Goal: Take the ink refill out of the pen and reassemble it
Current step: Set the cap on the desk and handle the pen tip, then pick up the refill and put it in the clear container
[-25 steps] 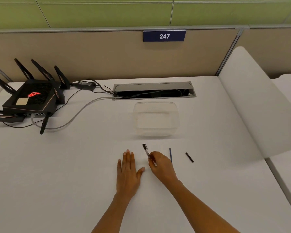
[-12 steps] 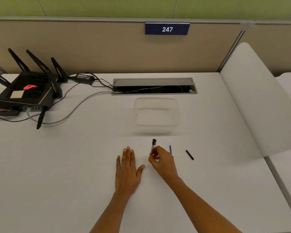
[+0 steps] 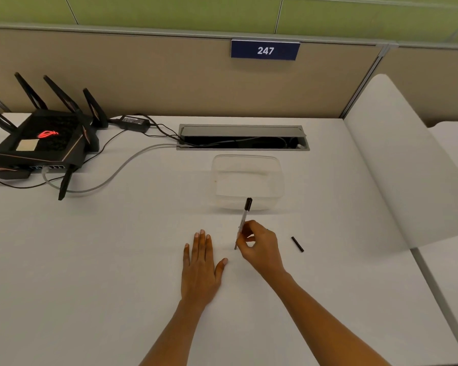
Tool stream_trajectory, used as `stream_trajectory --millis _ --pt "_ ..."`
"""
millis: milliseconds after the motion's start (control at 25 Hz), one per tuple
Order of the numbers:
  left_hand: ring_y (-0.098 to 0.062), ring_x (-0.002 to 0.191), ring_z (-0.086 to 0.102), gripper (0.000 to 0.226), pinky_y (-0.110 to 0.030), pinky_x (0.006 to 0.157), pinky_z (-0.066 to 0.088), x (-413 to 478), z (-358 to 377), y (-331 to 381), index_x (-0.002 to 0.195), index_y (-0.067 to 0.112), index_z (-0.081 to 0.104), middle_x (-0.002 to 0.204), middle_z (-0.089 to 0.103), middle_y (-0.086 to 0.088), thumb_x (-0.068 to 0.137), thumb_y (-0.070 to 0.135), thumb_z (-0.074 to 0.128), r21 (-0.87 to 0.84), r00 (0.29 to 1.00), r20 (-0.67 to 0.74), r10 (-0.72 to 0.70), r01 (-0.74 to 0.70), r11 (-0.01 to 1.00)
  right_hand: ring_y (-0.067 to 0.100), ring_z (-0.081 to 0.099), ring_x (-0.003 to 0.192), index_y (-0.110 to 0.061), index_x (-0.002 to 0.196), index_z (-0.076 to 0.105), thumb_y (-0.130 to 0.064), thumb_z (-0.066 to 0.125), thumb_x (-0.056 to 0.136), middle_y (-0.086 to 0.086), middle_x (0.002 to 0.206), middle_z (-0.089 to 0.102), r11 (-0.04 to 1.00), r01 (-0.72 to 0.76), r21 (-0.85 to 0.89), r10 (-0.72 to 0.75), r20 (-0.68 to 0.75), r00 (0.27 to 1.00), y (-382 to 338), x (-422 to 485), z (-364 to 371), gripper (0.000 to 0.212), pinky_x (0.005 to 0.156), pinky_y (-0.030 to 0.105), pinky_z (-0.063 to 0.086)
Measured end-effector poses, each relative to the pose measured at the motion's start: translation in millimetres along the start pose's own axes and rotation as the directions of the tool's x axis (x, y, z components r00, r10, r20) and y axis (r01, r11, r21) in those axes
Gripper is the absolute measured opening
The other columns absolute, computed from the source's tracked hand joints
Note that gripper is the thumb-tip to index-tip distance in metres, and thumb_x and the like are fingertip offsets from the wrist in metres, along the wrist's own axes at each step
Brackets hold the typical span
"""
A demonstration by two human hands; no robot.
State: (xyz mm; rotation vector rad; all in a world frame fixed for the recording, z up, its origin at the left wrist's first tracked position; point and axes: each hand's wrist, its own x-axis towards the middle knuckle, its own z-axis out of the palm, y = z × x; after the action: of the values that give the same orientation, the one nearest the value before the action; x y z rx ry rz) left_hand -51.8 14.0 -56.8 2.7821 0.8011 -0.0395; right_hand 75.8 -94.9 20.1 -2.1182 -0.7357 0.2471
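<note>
My right hand (image 3: 259,245) pinches a clear pen barrel (image 3: 244,220) with a black cap end, holding it nearly upright, its black end pointing away from me and its lower tip near the table. My left hand (image 3: 200,262) lies flat on the white table (image 3: 90,260), palm down, fingers together, just left of the pen. A small black pen piece (image 3: 297,244) rests on the table to the right of my right hand. The thin blue ink refill is hidden behind my right hand.
A clear plastic container (image 3: 247,180) stands just beyond the pen. A black router (image 3: 41,140) with antennas and cables sits at the far left. A cable slot (image 3: 242,137) is set into the table near the partition. A white divider panel (image 3: 407,159) rises on the right.
My right hand has lifted the pen barrel off the table and swung it from leaning left to nearly upright. It now covers the blue refill. The left hand has stayed flat.
</note>
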Motion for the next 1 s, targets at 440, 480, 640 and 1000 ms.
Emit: stream_trajectory --millis 440,480,640,1000 --pt "-0.026 0.146 0.015 0.079 -0.043 0.116 0.006 1 1 -2 0.148 0.003 0.027 0.157 0.024 -0.014 0.095 0.061 0.018 -0.031 1.000 0.015 -0.015 0.015 0.999 0.012 0.064 0.077 -0.010 0.098 0.066 -0.017 0.069 0.083 -0.003 0.086 0.068 0.998 0.021 0.055 -0.017 -0.068 0.998 -27 29 -11 0.017 0.072 0.016 0.054" --pt "-0.026 0.146 0.015 0.079 -0.042 0.116 0.006 1 2 -2 0.148 0.003 0.028 0.156 0.025 -0.015 0.095 0.060 0.017 -0.039 1.000 0.014 -0.013 0.014 0.999 0.013 0.064 0.077 -0.011 0.098 0.066 -0.017 0.068 0.083 -0.002 0.086 0.069 0.999 0.015 0.047 -0.013 -0.055 0.998 -26 28 -10 0.017 0.072 0.019 0.056" --pt "-0.025 0.143 0.026 0.077 -0.040 0.119 0.007 5 0 -2 0.145 0.004 0.034 0.154 0.033 -0.013 0.097 0.058 0.010 -0.154 0.999 -0.046 -0.021 0.014 0.988 0.013 0.065 0.074 -0.012 0.097 0.067 -0.020 0.066 0.083 -0.001 0.082 0.070 0.998 -0.043 -0.055 0.046 0.040 0.998 -12 17 -1 0.016 0.072 0.026 0.056" --pt "-0.017 0.108 0.063 0.037 -0.025 0.092 0.045 21 -54 30 0.121 0.014 0.065 0.117 0.069 -0.002 0.092 0.036 0.058 -0.852 0.898 0.050 -0.437 0.266 0.451 0.016 0.063 0.075 -0.014 0.101 0.069 -0.025 0.062 0.082 0.004 0.090 0.072 0.972 -0.096 -0.213 0.150 0.254 0.955 2 -4 21 0.022 0.074 0.031 0.057"
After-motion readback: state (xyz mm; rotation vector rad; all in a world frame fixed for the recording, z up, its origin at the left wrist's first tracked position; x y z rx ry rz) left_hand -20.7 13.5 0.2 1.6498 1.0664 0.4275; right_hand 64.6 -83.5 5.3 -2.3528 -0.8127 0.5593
